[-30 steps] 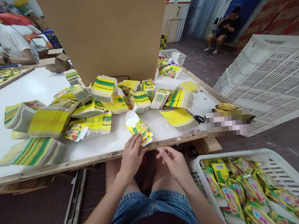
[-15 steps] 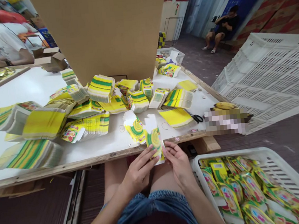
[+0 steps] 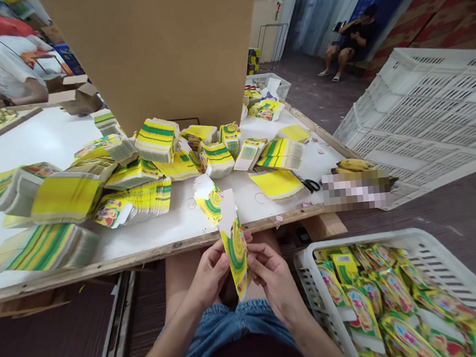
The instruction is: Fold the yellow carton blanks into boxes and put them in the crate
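A yellow and green printed carton with a white flap at its far end stands tilted between my hands over my lap. My left hand grips its left side, thumb near the front and fingers partly hidden behind it. Along the right edge, my right hand pinches the same carton between thumb and fingers. Just beyond, another carton blank lies on the table near its front edge, partly covered by the held one.
Stacks of flat cartons spread across the white table before a tall cardboard sheet. Scissors and bananas lie right. A white basket of filled packs stands at my right, beside stacked crates. Two people are farther off.
The carton has come closer to my body and turned, showing more of its printed side. My left hand has shifted from lying across its face to gripping its left side.
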Demonstrator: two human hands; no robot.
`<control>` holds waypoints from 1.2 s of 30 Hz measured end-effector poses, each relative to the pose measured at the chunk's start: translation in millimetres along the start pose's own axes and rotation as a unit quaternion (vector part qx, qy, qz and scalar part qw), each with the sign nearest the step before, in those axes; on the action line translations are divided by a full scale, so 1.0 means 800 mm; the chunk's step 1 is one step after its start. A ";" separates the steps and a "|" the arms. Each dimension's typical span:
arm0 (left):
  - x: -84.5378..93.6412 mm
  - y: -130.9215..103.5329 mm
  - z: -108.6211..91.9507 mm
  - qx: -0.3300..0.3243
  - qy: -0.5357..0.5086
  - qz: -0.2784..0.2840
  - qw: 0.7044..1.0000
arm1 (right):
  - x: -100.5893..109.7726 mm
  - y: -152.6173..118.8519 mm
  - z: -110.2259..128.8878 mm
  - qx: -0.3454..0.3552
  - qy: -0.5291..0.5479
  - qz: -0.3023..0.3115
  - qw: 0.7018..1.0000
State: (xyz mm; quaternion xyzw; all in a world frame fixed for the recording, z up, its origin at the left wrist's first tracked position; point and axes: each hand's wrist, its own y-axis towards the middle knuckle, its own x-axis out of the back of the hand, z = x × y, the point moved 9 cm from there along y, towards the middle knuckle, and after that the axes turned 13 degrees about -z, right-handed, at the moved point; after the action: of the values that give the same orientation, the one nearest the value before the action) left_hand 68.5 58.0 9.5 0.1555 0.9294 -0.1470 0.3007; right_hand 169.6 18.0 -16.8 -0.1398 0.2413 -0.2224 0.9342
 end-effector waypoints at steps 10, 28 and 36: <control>0.024 0.001 0.009 -0.006 0.018 -0.096 0.995 | -0.002 -0.006 0.001 0.024 -0.087 0.025 0.996; 0.018 -0.020 -0.014 -0.039 0.159 -0.074 0.984 | -0.009 -0.010 0.042 0.211 -0.225 0.054 0.950; 0.008 -0.034 -0.002 0.035 0.118 0.026 0.992 | -0.019 -0.006 0.055 0.149 -0.239 0.159 0.946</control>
State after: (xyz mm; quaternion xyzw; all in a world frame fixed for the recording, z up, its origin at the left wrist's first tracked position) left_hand 52.3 35.5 11.7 0.2063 0.9482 -0.1526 0.1875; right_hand 178.5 28.3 28.1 -0.0083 -0.0060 -0.0642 0.9979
